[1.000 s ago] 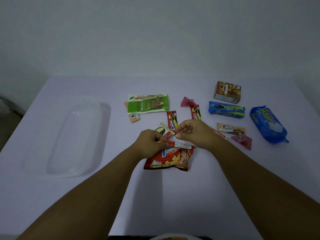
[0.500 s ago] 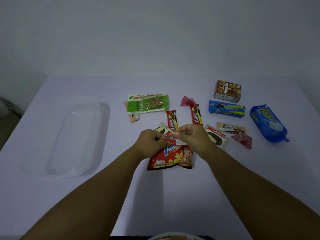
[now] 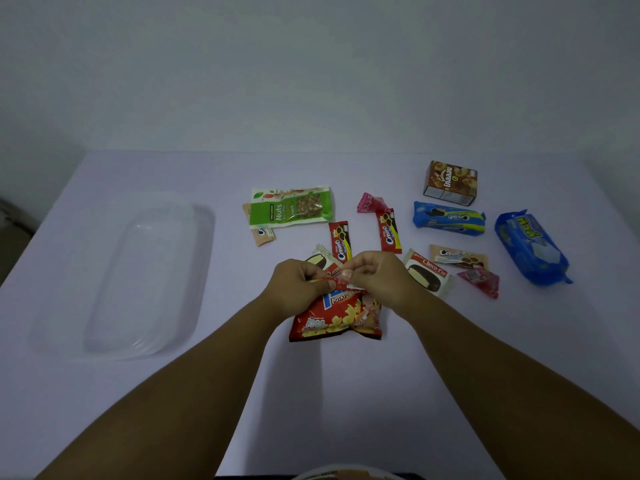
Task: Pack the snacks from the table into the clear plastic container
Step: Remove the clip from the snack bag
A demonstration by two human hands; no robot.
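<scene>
A red potato-snack bag (image 3: 334,317) hangs at the table's middle, its top edge pinched by both hands. My left hand (image 3: 298,287) grips the top left corner and my right hand (image 3: 379,277) grips the top right, fingertips almost meeting. The clear plastic container (image 3: 114,271) lies on the left of the table with nothing in it. Other snacks lie scattered beyond and right of my hands: a green nuts pouch (image 3: 291,206), two red Creamo packs (image 3: 340,240), a Choco Pie (image 3: 427,271) and a second pie (image 3: 317,259) partly hidden behind my left hand.
Farther right lie a brown box (image 3: 450,183), a blue cookie pack (image 3: 448,218), a large blue pack (image 3: 530,247), a beige Creamo pack (image 3: 459,256) and two pink candy wrappers (image 3: 372,203). A white wall stands behind the table.
Both hands have drawn closer together on the bag's top edge and lifted it slightly. The bag has bunched up and the Choco Pie to the right has come into view.
</scene>
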